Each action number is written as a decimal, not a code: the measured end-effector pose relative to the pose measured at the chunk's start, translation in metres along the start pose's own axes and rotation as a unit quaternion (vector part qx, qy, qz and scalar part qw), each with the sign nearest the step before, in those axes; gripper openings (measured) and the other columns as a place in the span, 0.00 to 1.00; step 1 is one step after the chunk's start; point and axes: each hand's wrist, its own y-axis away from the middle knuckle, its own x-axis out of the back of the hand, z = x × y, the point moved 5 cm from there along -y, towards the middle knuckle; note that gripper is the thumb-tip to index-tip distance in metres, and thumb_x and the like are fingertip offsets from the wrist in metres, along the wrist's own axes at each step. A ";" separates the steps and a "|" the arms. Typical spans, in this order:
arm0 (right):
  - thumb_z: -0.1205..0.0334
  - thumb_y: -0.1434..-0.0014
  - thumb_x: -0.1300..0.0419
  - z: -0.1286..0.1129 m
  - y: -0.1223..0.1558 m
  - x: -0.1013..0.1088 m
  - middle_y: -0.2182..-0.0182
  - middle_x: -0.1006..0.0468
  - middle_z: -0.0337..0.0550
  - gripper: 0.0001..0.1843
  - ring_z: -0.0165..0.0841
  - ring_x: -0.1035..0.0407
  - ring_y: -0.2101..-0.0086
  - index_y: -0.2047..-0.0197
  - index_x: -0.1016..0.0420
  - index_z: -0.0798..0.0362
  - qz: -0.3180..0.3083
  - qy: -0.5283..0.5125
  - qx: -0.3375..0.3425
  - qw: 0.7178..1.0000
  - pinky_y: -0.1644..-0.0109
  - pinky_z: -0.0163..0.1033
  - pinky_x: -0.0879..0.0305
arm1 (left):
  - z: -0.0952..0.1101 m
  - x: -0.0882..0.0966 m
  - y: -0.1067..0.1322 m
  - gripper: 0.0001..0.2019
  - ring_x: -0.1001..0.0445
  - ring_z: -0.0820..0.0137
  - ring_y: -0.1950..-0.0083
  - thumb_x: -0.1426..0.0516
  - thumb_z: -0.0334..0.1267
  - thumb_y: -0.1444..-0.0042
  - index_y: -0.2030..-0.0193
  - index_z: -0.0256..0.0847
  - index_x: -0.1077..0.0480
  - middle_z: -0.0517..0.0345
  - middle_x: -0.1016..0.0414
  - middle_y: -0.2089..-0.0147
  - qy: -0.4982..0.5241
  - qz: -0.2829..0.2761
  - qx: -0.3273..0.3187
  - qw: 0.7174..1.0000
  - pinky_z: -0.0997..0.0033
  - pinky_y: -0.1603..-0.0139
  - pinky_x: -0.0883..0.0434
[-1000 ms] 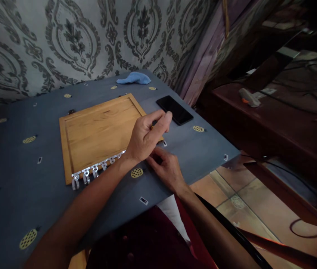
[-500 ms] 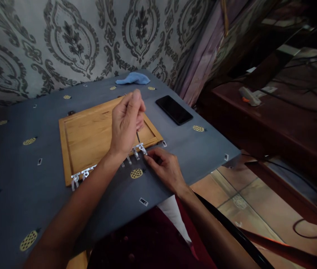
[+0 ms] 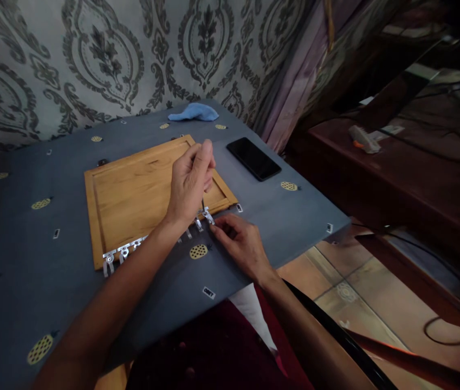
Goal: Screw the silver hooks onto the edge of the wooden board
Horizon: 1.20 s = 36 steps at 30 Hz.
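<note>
A wooden panel (image 3: pixel 132 184) with a raised frame lies on the table. Along its near edge runs a metal hook rail (image 3: pixel 132 245) with several silver hooks; my left forearm hides its middle. My left hand (image 3: pixel 191 179) is closed in a fist around a screwdriver (image 3: pixel 202 205), whose handle is hidden and whose thin dark shaft points down at the rail's right end. With thumb and fingers, my right hand (image 3: pixel 240 241) pinches the rightmost hook (image 3: pixel 208 216) from the right.
A black phone (image 3: pixel 253 158) lies right of the panel, and a blue cloth (image 3: pixel 195 112) at the far table edge. The grey tablecloth (image 3: pixel 152 319) has pineapple prints. A dark red surface (image 3: pixel 408 162) with cables stands to the right, beyond the tiled floor (image 3: pixel 351 287).
My left hand has moved slightly right and down, bringing the screwdriver shaft closer to the rail's end. My right hand stays at the hook.
</note>
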 end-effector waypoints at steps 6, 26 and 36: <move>0.55 0.37 0.42 0.000 0.001 0.000 0.72 0.24 0.39 0.09 0.32 0.33 0.73 0.64 0.23 0.49 -0.002 0.003 -0.001 1.000 0.68 0.37 0.39 | 0.003 -0.002 0.001 0.18 0.51 0.78 0.79 0.47 0.45 0.31 0.73 0.43 0.41 0.67 0.51 0.77 0.005 -0.033 0.000 0.999 0.74 0.79 0.49; 0.57 0.38 0.41 0.001 0.000 -0.001 0.70 0.22 0.41 0.08 0.33 0.31 0.70 0.64 0.23 0.50 0.005 0.013 0.014 1.000 0.64 0.39 0.38 | 0.006 -0.015 0.009 0.04 0.54 0.77 0.80 0.50 0.36 0.40 0.61 0.42 0.35 0.71 0.49 0.80 0.034 -0.146 0.002 0.989 0.74 0.79 0.51; 0.57 0.38 0.41 0.004 -0.001 -0.002 0.71 0.22 0.39 0.08 0.32 0.32 0.72 0.64 0.23 0.50 0.008 0.011 0.026 1.000 0.66 0.37 0.39 | 0.015 -0.005 0.002 0.10 0.39 0.75 0.75 0.53 0.44 0.32 0.60 0.42 0.36 0.67 0.39 0.76 -0.171 -0.162 -0.048 0.971 0.72 0.71 0.40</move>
